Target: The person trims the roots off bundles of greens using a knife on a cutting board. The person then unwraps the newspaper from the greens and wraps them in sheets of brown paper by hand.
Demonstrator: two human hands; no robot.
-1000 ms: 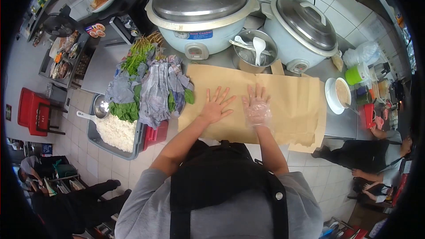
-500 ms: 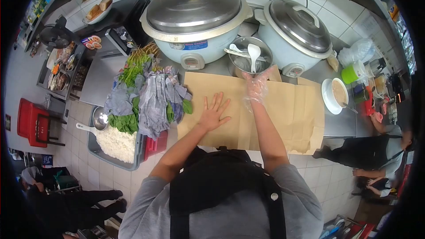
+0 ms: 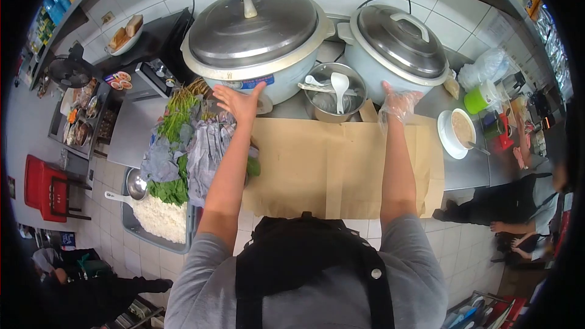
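My left hand (image 3: 242, 102) is bare, its fingers spread in front of the large rice cooker (image 3: 259, 42), and holds nothing. Over the far right part of the brown paper (image 3: 298, 164), my right hand (image 3: 400, 105) wears a clear plastic glove. Its fingers are apart and empty, just in front of the smaller rice cooker (image 3: 399, 42). Between the cookers stands a metal pot (image 3: 326, 109) with white spoons (image 3: 340, 88) in it. Leafy greens (image 3: 167, 192) wrapped in grey-purple sheets (image 3: 210, 161) lie left of the paper, partly behind my left forearm.
A grey tub (image 3: 181, 246) of white rice (image 3: 159, 219) is at the lower left. A bowl of soup (image 3: 462, 128) on a white plate (image 3: 446, 140) sits at the right, near a green cup (image 3: 474, 103). People are at the right (image 3: 499, 210) and lower left (image 3: 91, 292).
My left hand has lifted off the paper and moved up and left to the large cooker. My right hand went from the paper to the pot, then right to the smaller cooker.
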